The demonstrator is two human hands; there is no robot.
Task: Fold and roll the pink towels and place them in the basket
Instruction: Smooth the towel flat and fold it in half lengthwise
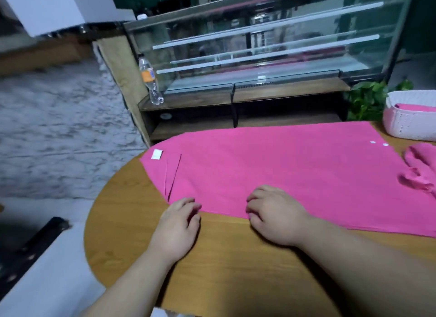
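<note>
Palms down on desk (132, 222), our left grip (177, 224) and right grip (273, 215) pinch near edge of spread pink towel (283, 165); white basket (405, 128) far right holds folded towel (415, 107)

Table: wood-grain top, rounded edge (224, 257).
Display case: glass front, white shelf rails, behind table (259, 45).
Bottle: clear plastic, orange label, on case's wooden ledge (149, 81).
Plant: green leaves, right of case (368, 99).

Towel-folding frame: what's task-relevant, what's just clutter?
Job: spread pink towel; crumpled pink towel; white basket; pink towel in basket; left hand and right hand, both at the spread towel's near edge.
Lying about: water bottle; glass display case; green plant.
</note>
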